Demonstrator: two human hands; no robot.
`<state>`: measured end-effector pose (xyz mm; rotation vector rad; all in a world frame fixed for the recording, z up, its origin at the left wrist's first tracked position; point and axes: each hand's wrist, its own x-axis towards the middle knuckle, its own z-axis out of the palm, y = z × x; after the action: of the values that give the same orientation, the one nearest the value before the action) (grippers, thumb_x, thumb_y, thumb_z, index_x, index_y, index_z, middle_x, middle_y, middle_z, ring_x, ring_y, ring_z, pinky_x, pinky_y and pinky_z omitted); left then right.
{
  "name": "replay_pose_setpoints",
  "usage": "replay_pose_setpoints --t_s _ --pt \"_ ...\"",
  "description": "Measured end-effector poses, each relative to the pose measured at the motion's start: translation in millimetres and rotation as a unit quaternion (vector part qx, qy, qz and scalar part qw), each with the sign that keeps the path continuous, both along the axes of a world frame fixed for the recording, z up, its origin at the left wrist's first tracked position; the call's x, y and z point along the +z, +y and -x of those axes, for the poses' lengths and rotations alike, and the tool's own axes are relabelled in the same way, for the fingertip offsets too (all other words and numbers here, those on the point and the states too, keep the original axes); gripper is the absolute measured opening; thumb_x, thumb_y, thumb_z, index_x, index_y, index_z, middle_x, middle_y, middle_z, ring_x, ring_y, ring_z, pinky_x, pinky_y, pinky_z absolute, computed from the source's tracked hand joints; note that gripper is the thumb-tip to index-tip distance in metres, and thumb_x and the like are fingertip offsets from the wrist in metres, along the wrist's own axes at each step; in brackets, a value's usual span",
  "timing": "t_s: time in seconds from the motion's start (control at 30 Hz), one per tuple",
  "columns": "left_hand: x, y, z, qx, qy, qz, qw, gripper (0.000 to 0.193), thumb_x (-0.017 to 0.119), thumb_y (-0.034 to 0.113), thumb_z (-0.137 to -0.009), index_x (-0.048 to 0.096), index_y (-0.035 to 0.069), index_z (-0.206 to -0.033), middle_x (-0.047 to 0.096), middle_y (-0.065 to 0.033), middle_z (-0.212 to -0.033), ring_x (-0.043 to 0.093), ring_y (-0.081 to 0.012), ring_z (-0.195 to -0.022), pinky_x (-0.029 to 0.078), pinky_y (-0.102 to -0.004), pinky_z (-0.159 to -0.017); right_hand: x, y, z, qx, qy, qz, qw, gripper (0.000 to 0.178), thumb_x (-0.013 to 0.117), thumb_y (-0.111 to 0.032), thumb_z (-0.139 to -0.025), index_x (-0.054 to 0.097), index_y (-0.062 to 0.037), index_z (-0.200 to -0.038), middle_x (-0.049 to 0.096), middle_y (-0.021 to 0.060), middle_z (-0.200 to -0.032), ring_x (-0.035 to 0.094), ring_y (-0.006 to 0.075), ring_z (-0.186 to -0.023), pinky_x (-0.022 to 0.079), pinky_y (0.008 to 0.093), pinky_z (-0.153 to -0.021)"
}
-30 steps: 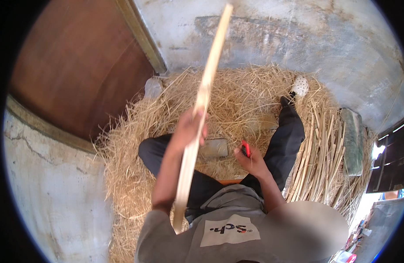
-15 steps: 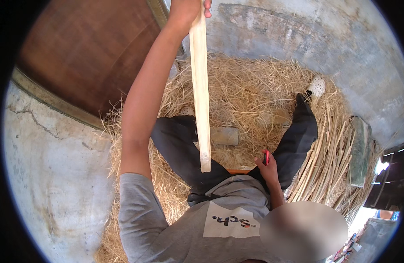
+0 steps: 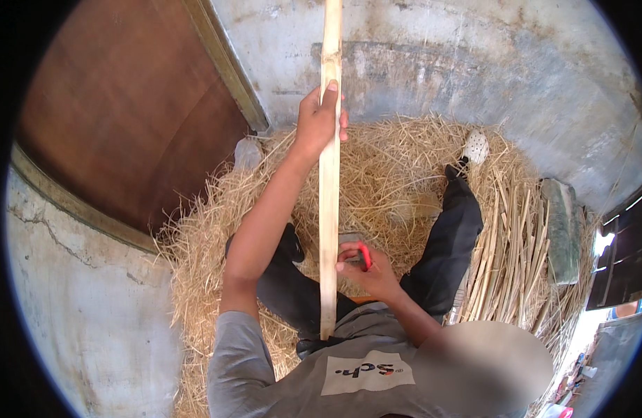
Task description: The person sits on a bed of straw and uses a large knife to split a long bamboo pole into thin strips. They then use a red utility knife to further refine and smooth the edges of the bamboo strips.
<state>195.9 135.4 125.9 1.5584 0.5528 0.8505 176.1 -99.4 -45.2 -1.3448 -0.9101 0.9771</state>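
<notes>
A long pale split-bamboo strip [image 3: 329,202] stands lengthwise in front of me, its near end by my lap and its far end beyond the top of the view. My left hand [image 3: 318,125] is wrapped round it beyond the middle, thumb along its face, just below a node. Close to the strip's right edge, my right hand [image 3: 374,277] is closed on a small red-handled tool [image 3: 364,256]. Whether that hand touches the strip I cannot tell. The tool's blade or working end does not show clearly.
Pale shavings [image 3: 391,167] cover the floor round my legs. Thin bamboo splints [image 3: 506,244] lie bundled on the right, beside a greenish stone-like block [image 3: 562,230]. A grey wall [image 3: 488,70] curves behind, and a brown door panel [image 3: 126,104] stands at the left.
The bamboo strip has come nearer to me, its near end now at my lap. My left hand came down into full view with it. My right hand rose leftward to the strip's edge.
</notes>
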Motion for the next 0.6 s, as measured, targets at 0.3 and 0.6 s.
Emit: replay_pose_setpoints --t_s 0.3,0.6 --pt "48.3 32.0 9.3 0.145 -0.216 -0.082 0.962 0.040 0.039 0.039 -0.103 0.050 0.001 -0.101 0.054 -0.0074 -0.061 0.050 -0.0142 -0.043 0.043 -0.0268 -0.042 4.7 5.7 -27.5 -0.179 -0.137 -0.075 0.971 0.054 0.072 -0.009 -0.083 0.048 -0.0027 -0.131 0.059 0.0101 -0.115 0.058 0.0156 -0.104 0.045 0.0304 -0.092" --pt "-6.5 23.5 30.0 0.310 -0.354 0.053 0.881 0.042 0.029 0.039 -0.105 0.045 0.000 -0.109 0.052 -0.0068 -0.070 0.051 -0.0141 -0.055 0.048 -0.0271 -0.048 24.8 -28.9 -54.8 -0.408 -0.358 -0.114 0.832 0.071 0.074 -0.002 -0.074 0.040 -0.0001 -0.137 0.042 0.0187 -0.141 0.050 0.0238 -0.098 0.041 0.0306 -0.080"
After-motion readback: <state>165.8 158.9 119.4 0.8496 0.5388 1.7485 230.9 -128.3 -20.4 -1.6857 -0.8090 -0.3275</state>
